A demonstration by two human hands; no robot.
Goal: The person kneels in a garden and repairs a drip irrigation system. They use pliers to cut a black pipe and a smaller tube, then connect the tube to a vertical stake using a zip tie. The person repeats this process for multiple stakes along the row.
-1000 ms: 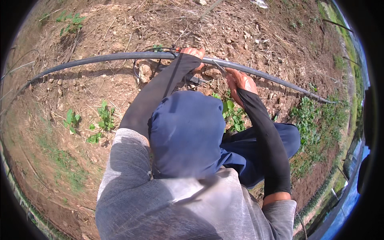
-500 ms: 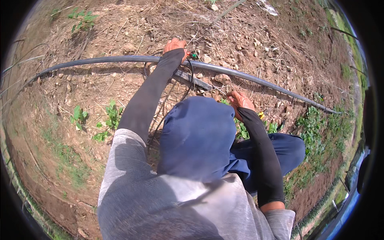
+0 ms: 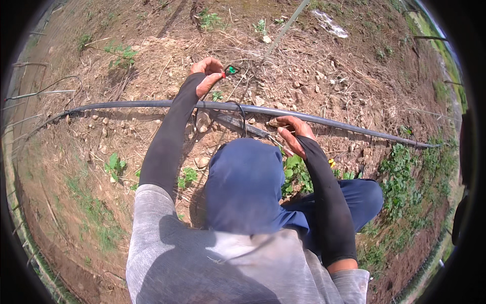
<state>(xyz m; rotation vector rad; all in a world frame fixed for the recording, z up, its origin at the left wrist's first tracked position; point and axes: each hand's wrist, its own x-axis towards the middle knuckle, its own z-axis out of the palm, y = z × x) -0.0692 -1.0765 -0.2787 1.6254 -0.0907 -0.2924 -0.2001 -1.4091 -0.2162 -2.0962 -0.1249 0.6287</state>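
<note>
My left hand (image 3: 206, 74) is closed beyond the dark pipe (image 3: 283, 113), pinching a small red, green and black fitting (image 3: 230, 71) between thumb and fingers. A thin black tube (image 3: 244, 120) loops around the pipe below it. Nearer to me, my right hand (image 3: 295, 134) is closed beside the pipe, with fingers bent around a slim, pale-ended thing (image 3: 284, 148) whose kind I cannot make out. Between the hands, a flat dark strip (image 3: 238, 123) lies slantwise on the soil under the pipe.
Green plants (image 3: 296, 172) grow by my right forearm, and more foliage (image 3: 400, 175) stands at the right. A pale pole (image 3: 288, 26) slants in from the top. White scrap (image 3: 330, 24) lies on the stony, straw-strewn ground. Rounded blue cloth (image 3: 245, 185) hides the soil nearest me.
My left hand has lifted off the pipe and moved away from me and slightly left, with the fitting held in view. My right hand has opened out a little, showing the slim thing.
</note>
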